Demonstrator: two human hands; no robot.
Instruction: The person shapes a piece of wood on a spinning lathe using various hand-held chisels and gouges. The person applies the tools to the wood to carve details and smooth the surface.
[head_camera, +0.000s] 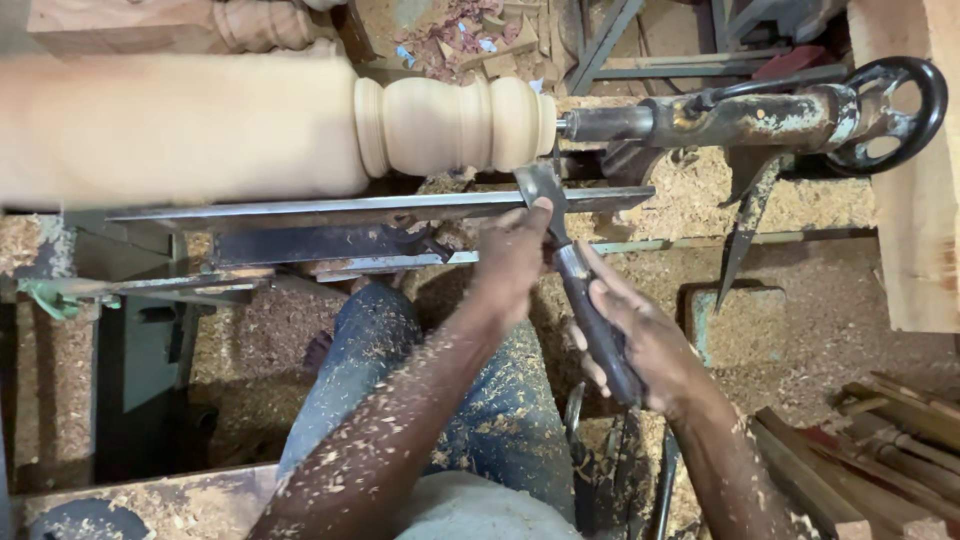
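Observation:
A pale wooden spindle (300, 125) with rounded beads at its right end spins blurred on a lathe. A flat chisel (560, 235) lies across the long metal tool rest (350, 208), its blade tip just under the spindle's right end. My left hand (512, 255) presses down on the blade at the rest, thumb on top. My right hand (640, 340) grips the chisel's dark handle lower down. Wood chips cover my left forearm.
The rusty tailstock (740, 118) with a black handwheel (890, 112) holds the spindle's right end. Sawdust covers the floor and lathe bed. Spare turning tools (900, 440) lie at the lower right. A wooden beam (915, 220) stands at the right edge. My jeans-clad knees are below.

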